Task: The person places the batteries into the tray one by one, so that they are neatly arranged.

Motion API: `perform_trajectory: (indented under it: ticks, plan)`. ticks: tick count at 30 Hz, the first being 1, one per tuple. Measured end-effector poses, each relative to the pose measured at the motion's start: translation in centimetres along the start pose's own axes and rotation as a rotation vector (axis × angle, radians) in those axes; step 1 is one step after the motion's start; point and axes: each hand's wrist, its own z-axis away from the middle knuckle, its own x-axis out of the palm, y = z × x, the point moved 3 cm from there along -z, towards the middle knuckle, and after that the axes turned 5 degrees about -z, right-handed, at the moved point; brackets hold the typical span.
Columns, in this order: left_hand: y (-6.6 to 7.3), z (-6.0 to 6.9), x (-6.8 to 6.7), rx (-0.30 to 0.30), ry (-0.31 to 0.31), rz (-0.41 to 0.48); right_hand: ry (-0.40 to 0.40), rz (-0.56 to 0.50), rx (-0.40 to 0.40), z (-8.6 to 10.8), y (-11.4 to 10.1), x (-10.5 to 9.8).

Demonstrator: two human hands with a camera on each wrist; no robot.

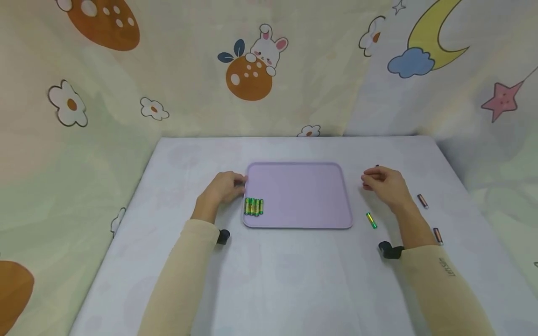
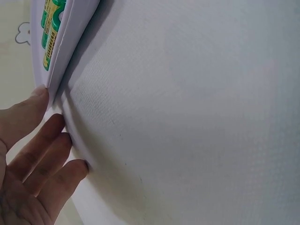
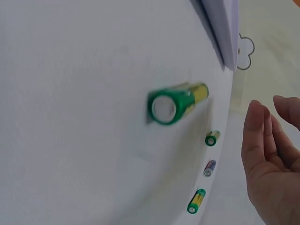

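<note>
At the left edge of the lilac tray (image 1: 298, 196), my left hand (image 1: 220, 189) touches the rim. The left wrist view shows that hand (image 2: 35, 164) with its thumb against the tray's corner (image 2: 77, 42) and its fingers spread loosely below. Several green batteries (image 1: 252, 206) stand side by side in the tray's front left part. To the right of the tray my right hand (image 1: 386, 186) hovers above the table; in the right wrist view this hand (image 3: 272, 154) holds nothing, thumb apart from fingers. A green battery (image 1: 371, 220) lies between tray and right forearm, large in the right wrist view (image 3: 168, 108).
Two dark and copper batteries (image 1: 422, 201), the second (image 1: 438, 236) beside the right forearm, lie on the white-covered table (image 1: 286, 280). A small dark tip (image 1: 377, 165) shows just behind the right hand. A patterned cloth (image 1: 189, 70) hangs behind the table.
</note>
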Motion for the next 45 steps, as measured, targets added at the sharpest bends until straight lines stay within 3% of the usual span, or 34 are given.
perform_trajectory:
  ticks: [6, 10, 20, 35, 45]
  plan:
    - [0.0, 0.0, 0.3, -0.006, -0.008, 0.011, 0.089, 0.166, 0.037, -0.5, 1.2, -1.2]
    - [0.3, 0.1, 0.3, -0.004, -0.006, 0.02, 0.12, 0.204, 0.084, -0.8, 1.9, -2.0]
    - [0.3, 0.5, 0.4, -0.01, 0.001, 0.014, 0.094, 0.309, 0.193, -1.7, 2.9, -2.0]
    - [0.1, 0.2, 0.2, -0.004, 0.006, 0.007, 0.077, 0.312, 0.258, -2.2, 2.4, -1.2]
    - [0.1, 0.1, 0.2, -0.003, 0.01, 0.004, 0.089, 0.349, 0.243, -2.4, 2.4, -0.9]
